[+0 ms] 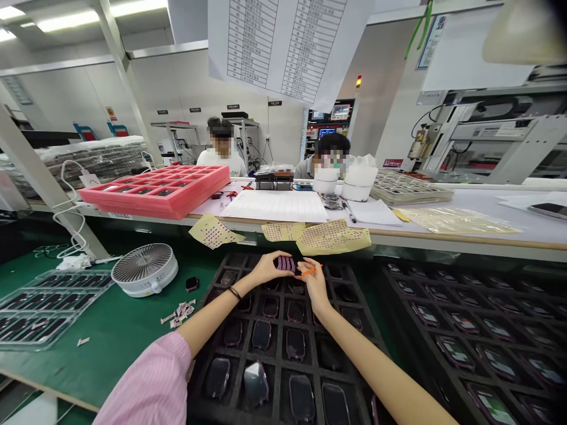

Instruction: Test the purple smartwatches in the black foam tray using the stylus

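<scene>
While the left hand and right hand hover over the black tray, left fingers curl closed around purple strips. Right fingers pinch an orange strip just beside them. Tray cells hold dark watch bodies.

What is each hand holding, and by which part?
Left hand: purple strips, pinched at one end. Right hand: orange plastic tool, at its middle.
</scene>
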Available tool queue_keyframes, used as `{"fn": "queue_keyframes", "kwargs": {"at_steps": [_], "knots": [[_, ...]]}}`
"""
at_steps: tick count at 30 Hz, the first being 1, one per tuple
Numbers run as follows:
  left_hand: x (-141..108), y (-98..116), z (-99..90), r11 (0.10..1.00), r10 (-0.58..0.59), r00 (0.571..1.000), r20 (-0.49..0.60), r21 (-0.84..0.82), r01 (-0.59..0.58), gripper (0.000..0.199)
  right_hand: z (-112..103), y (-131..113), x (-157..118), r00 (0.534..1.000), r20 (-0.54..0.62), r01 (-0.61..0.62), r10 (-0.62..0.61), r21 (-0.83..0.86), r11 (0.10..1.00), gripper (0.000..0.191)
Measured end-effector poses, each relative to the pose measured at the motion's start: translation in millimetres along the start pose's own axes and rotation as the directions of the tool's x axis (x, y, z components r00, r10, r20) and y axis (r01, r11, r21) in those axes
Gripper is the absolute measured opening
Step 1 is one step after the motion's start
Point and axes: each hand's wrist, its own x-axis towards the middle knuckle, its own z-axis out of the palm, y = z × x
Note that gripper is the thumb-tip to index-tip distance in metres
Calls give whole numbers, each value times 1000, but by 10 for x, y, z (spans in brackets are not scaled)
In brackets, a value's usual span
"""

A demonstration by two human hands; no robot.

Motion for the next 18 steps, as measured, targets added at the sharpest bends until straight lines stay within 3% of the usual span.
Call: {"fn": "queue_keyframes", "kwargs": {"at_steps": [4, 10, 13, 18], "knots": [[-276, -4, 51, 988, 94, 992, -78, -113, -103, 54, 6, -93, -4, 972, 179, -160, 153, 26, 987, 44], [-330, 99, 117, 959, 189, 972, -142, -185, -214, 55, -38, -189, -14, 843, 425, -362, 331, -9, 932, 41], [-353, 139, 116, 953, 257, 956, -137, -128, -275, 55, -65, -214, -16, 796, 479, -408, 369, -25, 912, 39], [-384, 158, 115, 934, 346, 935, -84, -63, -351, 55, -117, -221, -9, 759, 508, -439, 407, -63, 897, 36]]}}
